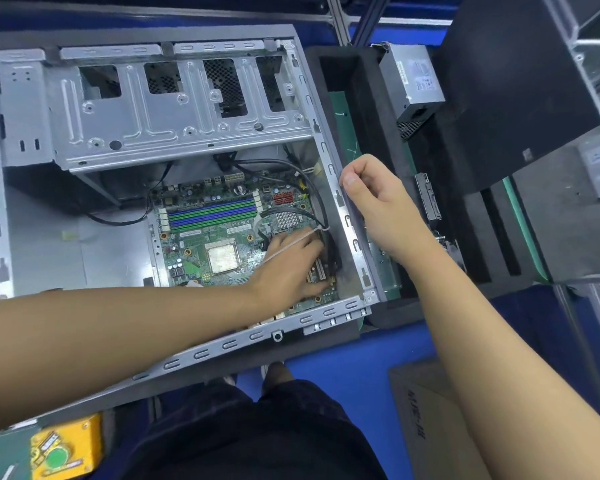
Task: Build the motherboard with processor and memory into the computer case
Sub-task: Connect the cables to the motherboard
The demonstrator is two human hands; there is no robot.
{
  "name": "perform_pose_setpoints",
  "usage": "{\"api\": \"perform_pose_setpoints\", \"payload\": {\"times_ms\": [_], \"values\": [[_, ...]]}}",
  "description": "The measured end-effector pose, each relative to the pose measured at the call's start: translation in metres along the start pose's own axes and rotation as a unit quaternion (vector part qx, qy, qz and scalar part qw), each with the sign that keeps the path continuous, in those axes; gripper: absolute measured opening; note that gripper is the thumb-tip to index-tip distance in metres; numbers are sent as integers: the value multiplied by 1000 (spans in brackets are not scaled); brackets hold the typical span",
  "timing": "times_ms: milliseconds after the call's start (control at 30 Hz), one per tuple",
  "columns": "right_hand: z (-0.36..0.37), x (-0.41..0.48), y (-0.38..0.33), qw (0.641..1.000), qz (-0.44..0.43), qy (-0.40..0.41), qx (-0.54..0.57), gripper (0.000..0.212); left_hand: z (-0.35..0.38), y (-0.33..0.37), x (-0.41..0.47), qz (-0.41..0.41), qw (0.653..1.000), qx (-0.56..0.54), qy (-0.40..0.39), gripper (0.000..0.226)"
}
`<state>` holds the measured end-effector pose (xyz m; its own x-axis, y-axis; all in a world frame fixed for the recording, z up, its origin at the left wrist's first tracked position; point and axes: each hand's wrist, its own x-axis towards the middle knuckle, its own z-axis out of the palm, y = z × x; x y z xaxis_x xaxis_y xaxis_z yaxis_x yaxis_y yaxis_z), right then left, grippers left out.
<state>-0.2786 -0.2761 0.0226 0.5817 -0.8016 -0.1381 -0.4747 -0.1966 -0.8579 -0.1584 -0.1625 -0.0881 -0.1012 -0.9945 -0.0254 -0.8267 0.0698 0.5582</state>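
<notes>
Motherboard (201, 237) beneath left grip (288, 263)

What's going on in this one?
A person is working inside an open computer case lying on its side. The motherboard already sits in it, with the processor in its socket. The left hand reaches onto the board's lower right corner beside the black cables. The right hand, fingers curled, is at the case's right rim.

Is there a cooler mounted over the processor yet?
No, the processor on the motherboard shows its bare metal top, nothing over it.
</notes>
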Motion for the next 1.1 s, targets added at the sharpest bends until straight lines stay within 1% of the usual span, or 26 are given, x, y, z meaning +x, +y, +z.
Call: {"api": "perform_pose_setpoints", "payload": {"times_ms": [100, 167, 233, 433, 533, 667, 967, 1100], "values": [[0, -1, 0, 1000, -1, 5, -4, 15, 2, 8, 5, -14, 1000, 20, -8, 40], [0, -2, 0, 1000, 0, 7, -10, 15, 5, 13, 8, -20, 998, 55, -10, 46], [0, -3, 0, 1000, 1, 9, -11, 15, 8, 13, 8, -14, 997, 76, 2, 48], [1, -3, -3, 1000, 4, 15, -10, 14, 9, 12, 10, -7, 997, 75, 19, 39], [1, -4, -4, 1000, 7, 16, -9, 14, 10, 13, 10, 14, 996, 82, 37, 37], [0, -4, -5, 1000, 10, 18, -13, 16, 7, 17, 10, 1, 995, 90, 37, 33], [-1, -2, -5, 1000, 18, 11, -17, 16, 7, 19, 13, -15, 996, 89, 14, 32], [-1, -1, -6, 1000, 16, 10, -20, 17, 7, 13, 10, 1, 996, 88, 20, 40]]}}
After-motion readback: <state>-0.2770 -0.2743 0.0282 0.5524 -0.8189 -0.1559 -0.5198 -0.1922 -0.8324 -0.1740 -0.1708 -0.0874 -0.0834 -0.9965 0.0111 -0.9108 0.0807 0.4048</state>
